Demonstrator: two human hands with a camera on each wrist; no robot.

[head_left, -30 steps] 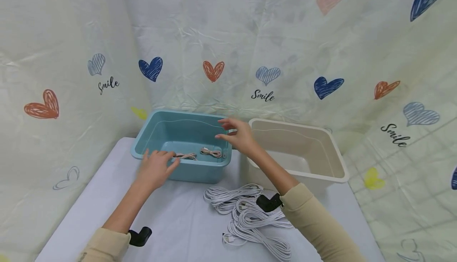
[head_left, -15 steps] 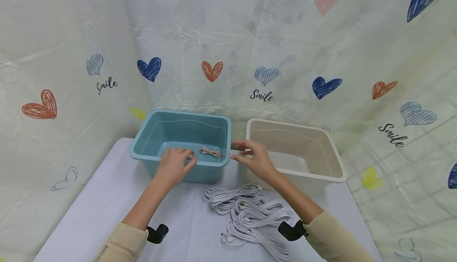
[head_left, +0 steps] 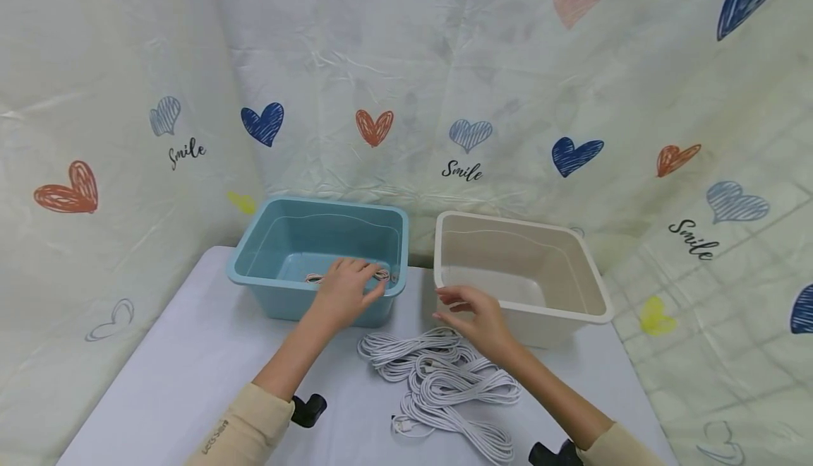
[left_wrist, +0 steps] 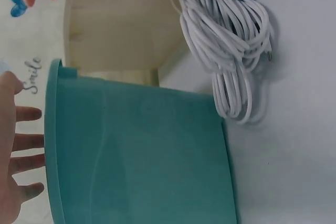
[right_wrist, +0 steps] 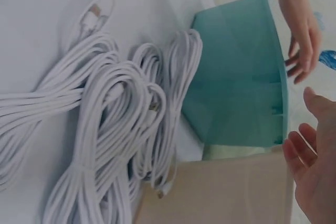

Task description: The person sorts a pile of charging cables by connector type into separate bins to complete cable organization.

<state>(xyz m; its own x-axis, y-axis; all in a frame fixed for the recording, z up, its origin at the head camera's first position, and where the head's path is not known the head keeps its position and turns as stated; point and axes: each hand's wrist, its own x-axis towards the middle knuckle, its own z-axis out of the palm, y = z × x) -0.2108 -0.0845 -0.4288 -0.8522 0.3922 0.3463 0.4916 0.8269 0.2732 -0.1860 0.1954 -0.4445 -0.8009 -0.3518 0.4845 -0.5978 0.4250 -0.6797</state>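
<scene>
My left hand [head_left: 346, 293] hovers over the front rim of a teal plastic bin [head_left: 279, 300], fingers spread and holding nothing. In the left wrist view its fingers [left_wrist: 27, 141] hang just outside the rim line. Two small bundles of thin pinkish cable lie in that bin; one bundle [head_left: 314, 278] shows left of the hand, the other bundle [head_left: 382, 275] is partly hidden behind it. My right hand [head_left: 479, 321], loosely bent and holding nothing, is by the front left corner of a beige bin [head_left: 527, 240]. Coiled white USB cables [head_left: 444, 388] lie below it.
Both bins stand side by side at the back of a table with a white cloth [head_left: 159, 381]. A heart-printed curtain [head_left: 406, 63] hangs behind and at both sides. The white coils overlap in front of the bins.
My left hand has moved right along the teal bin's front rim. My right hand has come down and right, from the teal bin's corner to the beige bin's corner. The cables stay put.
</scene>
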